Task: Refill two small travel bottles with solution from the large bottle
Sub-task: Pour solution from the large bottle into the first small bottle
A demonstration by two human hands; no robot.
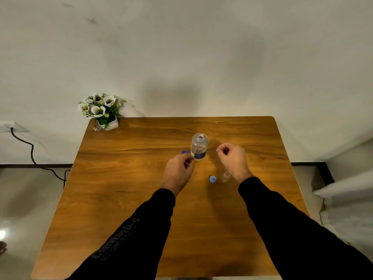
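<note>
Right hand point(232, 158) hovers above the table point(141, 199), fingers curled, thumb and forefinger pinched on something tiny and pale at the tips, too small to identify. Left hand point(178, 171) also curled, fingertips pinched together near a small yellowish speck; can't tell if it's holding anything. Between the two hands, slightly farther from the body, stands the large bottle point(199, 146): upright, clear, blue label, neck open with no cap on. Left fingertips are just beside its lower label, contact unclear; right hand is clear of it. Just beyond the left hand's knuckles, a blue cap point(184, 152) sits on the table, partly hidden by the hand. Nearer the body, just inside the right wrist, a small clear bottle point(225, 177) stands on the table, open-topped as far as visible, edge partly covered by the wrist. Just left of it, a second blue cap point(212, 179) lies open side up. Only one small bottle visible. Both forearms in black sleeves, grey print on the left one. Far from both hands, at the table's far-left corner, a white pot of flowers point(102, 111) against the wall.
</note>
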